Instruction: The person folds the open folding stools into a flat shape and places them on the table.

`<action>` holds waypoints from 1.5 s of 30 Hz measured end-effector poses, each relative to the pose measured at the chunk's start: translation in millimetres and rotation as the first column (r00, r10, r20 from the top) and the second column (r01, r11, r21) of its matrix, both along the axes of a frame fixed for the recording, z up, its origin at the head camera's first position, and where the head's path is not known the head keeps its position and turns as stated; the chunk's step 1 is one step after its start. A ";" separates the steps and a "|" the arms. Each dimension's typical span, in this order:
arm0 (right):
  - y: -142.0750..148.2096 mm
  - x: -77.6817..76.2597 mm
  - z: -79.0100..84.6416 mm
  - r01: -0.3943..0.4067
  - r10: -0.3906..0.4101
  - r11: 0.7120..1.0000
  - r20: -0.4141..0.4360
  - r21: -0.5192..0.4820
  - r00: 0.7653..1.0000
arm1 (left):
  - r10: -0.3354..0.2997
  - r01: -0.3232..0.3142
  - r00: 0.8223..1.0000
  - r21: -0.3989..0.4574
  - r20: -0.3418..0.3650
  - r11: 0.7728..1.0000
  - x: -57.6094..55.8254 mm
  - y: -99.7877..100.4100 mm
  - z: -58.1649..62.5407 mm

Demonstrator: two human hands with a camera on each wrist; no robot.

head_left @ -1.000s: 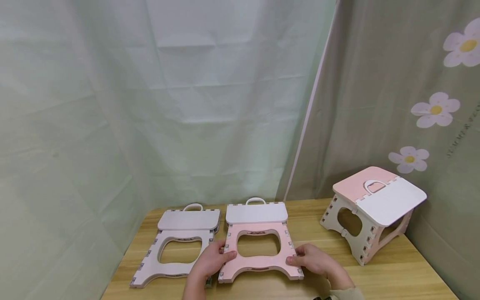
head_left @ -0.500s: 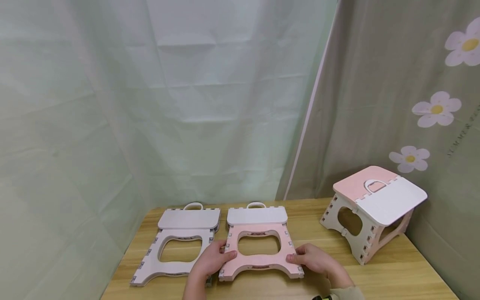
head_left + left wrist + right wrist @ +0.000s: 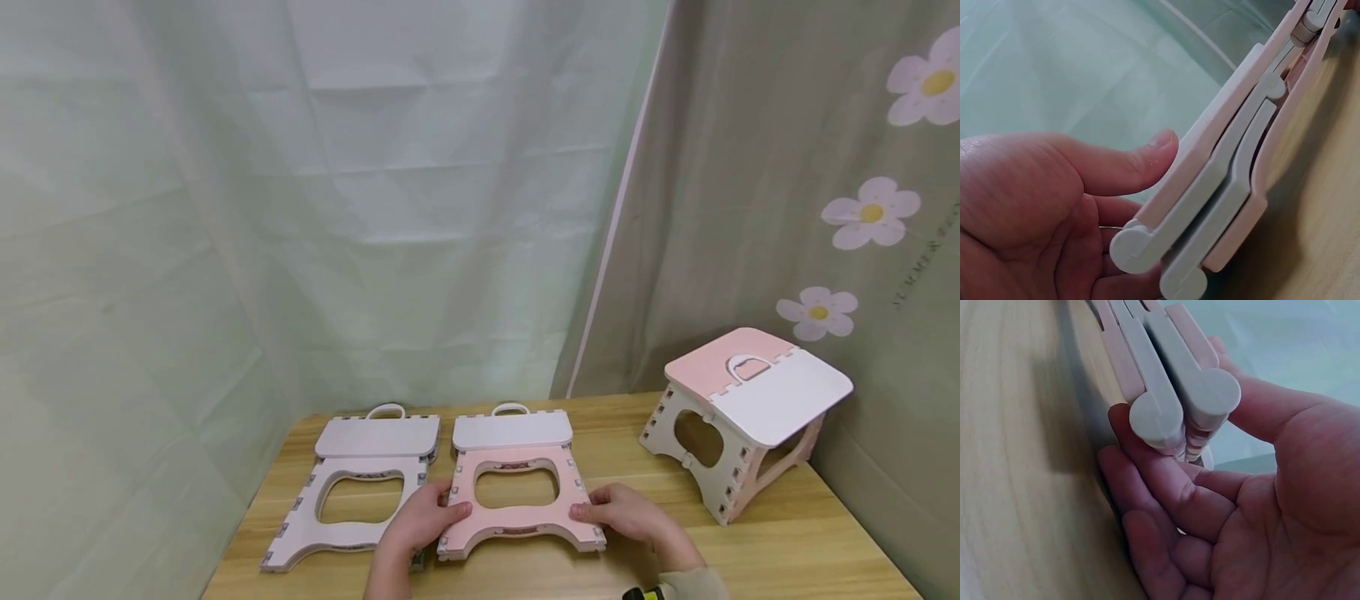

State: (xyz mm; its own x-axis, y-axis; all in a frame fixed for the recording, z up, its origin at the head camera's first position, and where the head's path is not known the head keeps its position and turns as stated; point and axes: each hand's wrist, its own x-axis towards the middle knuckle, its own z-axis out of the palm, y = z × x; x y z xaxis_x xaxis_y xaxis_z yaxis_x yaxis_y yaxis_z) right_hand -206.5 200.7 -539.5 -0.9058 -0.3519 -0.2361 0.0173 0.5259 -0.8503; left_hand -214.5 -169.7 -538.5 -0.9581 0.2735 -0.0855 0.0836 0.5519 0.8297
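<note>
A folded step stool (image 3: 517,520), with pink legs and a white seat panel, lies between both hands in the head view. My left hand (image 3: 418,518) grips its left side near the front, thumb on the pink top face. Across from it, my right hand (image 3: 632,512) holds the right side the same way. In the right wrist view, curled fingers (image 3: 1166,481) reach below the stool's rounded white hinge ends, and a gap shows above the wood. The left wrist view has the thumb (image 3: 1141,165) against the upper pink layer; the other fingers are partly hidden behind the stool.
A folded white stool (image 3: 375,437) lies just left, close to my left hand. At the right stands an unfolded pink-and-white stool (image 3: 780,400). All are on a wooden table (image 3: 772,554), with curtains (image 3: 450,208) behind and a flowered one (image 3: 750,167) at right.
The far end of the held stool has dipped a little since the first frame, and its front edge sits slightly farther up in the view. Both hands keep their hold.
</note>
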 end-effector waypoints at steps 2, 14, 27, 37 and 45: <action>0.2 -1.0 -1.1 -0.001 0.001 1.000 0.002 -0.007 1.000 | 0.002 -0.002 1.000 -0.004 0.010 1.000 0.3 -0.9 2.1; 0.4 -1.2 -2.5 -0.002 0.000 0.999 -0.039 -0.045 0.999 | 0.033 -0.034 0.999 0.042 0.018 0.999 3.4 -1.8 11.1; -3.8 0.3 0.1 0.028 -0.028 1.000 -0.027 -0.014 0.999 | 0.067 -0.067 0.998 0.076 0.015 0.995 2.1 -4.9 10.8; -3.2 -1.9 -0.2 0.061 -0.059 0.998 -0.066 0.028 0.996 | 0.051 -0.048 0.998 0.062 -0.033 0.997 2.0 -4.0 9.2; -3.9 -0.1 1.3 0.071 -0.070 0.997 -0.067 0.006 0.995 | 0.057 -0.056 0.998 0.065 -0.020 0.996 3.2 -3.2 8.7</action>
State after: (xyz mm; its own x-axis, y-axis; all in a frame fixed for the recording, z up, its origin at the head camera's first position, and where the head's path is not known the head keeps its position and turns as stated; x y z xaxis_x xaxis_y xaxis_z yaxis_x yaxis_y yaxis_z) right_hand -206.7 196.8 -538.3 -0.9421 -0.2849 -0.1770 -0.0021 0.5327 -0.8463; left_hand -211.2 -173.0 -529.8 -0.9735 0.2233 -0.0488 0.0719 0.5018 0.8620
